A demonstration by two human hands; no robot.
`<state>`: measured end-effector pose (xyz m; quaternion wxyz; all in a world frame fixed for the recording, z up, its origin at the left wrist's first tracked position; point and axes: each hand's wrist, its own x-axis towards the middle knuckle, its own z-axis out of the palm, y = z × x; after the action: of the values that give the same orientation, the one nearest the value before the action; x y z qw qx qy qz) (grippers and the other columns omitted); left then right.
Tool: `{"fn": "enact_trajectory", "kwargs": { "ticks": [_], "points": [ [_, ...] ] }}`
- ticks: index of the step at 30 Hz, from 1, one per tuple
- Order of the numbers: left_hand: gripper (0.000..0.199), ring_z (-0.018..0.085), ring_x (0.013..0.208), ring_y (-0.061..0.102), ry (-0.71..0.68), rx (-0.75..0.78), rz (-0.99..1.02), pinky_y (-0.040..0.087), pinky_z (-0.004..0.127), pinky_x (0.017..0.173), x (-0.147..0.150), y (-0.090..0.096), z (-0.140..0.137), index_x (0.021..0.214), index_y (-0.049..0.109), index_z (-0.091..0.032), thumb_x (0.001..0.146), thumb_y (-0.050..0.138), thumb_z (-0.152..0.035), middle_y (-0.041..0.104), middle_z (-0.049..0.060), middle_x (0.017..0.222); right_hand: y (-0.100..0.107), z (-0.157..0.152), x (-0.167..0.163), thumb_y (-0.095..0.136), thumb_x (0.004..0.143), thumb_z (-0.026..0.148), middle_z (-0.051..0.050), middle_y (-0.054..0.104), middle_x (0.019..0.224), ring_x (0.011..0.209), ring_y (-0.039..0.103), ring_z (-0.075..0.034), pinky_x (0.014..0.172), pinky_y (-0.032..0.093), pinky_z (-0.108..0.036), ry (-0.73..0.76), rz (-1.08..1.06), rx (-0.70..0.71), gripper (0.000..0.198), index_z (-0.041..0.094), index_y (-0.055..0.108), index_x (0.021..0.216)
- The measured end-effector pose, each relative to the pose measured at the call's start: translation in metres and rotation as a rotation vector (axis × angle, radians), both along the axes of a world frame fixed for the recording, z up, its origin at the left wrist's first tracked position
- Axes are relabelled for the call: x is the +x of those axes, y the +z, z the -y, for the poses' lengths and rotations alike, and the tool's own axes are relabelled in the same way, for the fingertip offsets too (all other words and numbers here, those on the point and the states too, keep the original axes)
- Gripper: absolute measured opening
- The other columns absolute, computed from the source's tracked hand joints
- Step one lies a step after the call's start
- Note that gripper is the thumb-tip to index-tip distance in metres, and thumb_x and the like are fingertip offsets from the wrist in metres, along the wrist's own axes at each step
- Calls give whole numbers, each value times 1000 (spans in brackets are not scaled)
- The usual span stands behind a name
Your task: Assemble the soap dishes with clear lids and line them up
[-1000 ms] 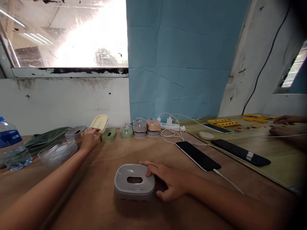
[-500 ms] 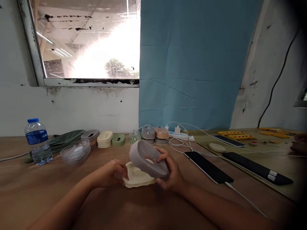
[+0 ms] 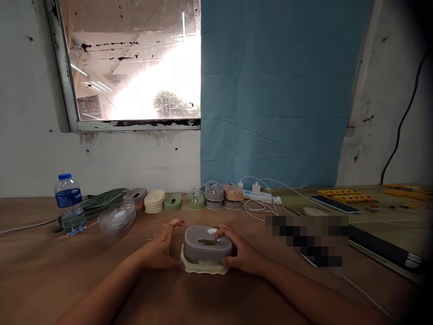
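A grey oval plastic cover [image 3: 194, 248] with a slot in its top sits over a cream wavy-edged base [image 3: 205, 269] on the table in front of me. My right hand [image 3: 245, 253] grips the cover at its right side, with the index finger on top near the slot and the thumb low at the front corner. On the other side my left hand [image 3: 161, 249] is open, fingers apart, and its thumb tip lies close to the base's left edge; I cannot tell whether it touches.
Behind stand a stack of cream bases [image 3: 154, 201], a green slotted cover [image 3: 172, 202] and several closed boxes [image 3: 214, 195]. To the left are clear plastic shells [image 3: 117, 220], a water bottle [image 3: 70, 207] and a green pouch [image 3: 101, 205]. White cables [image 3: 259, 205] and a pixelated area lie right.
The grey cover, earlier tilted up in my right hand, has come down slot-side up onto the cream base. My left hand has let go of the base and opened.
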<state>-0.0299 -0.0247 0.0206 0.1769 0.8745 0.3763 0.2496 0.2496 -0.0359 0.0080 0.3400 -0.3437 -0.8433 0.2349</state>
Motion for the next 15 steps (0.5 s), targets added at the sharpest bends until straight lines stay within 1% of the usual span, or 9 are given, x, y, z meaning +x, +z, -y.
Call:
{"fn": "enact_trajectory", "kwargs": {
  "ticks": [2,6,8,12,15],
  "points": [
    [93,28,123,25,-20,1,-36,28,44,99,1,-1,0,129,20,-25,52,71,-41,26,10,134,3,3,-1,64,59,32,-9,34,129,119,33,-27,96,28,-37,14,88,-37,44,20,50,98],
    [78,26,120,31,-101,-30,-138,28,41,99,2,1,1,129,26,-26,62,65,-38,34,8,132,8,9,-3,62,60,23,-7,29,135,123,29,-24,99,25,-37,15,178,-137,47,23,51,105],
    [73,26,119,34,-121,-38,-162,28,40,99,3,3,2,127,30,-27,63,64,-37,35,7,131,9,11,-3,64,60,25,-6,26,136,123,28,-24,100,25,-37,19,190,-148,50,23,51,108],
    [61,26,117,37,-115,-55,-167,33,39,96,4,6,4,118,43,-28,62,65,-36,35,6,131,12,14,-3,66,58,29,-7,23,137,124,28,-26,100,25,-37,23,212,-123,59,24,47,114],
    [61,27,116,38,-122,-47,-148,33,39,96,4,7,4,115,46,-26,59,68,-36,36,7,130,14,17,-4,66,58,30,-7,23,136,122,30,-25,98,28,-36,40,234,-121,63,25,45,117]
  ]
}}
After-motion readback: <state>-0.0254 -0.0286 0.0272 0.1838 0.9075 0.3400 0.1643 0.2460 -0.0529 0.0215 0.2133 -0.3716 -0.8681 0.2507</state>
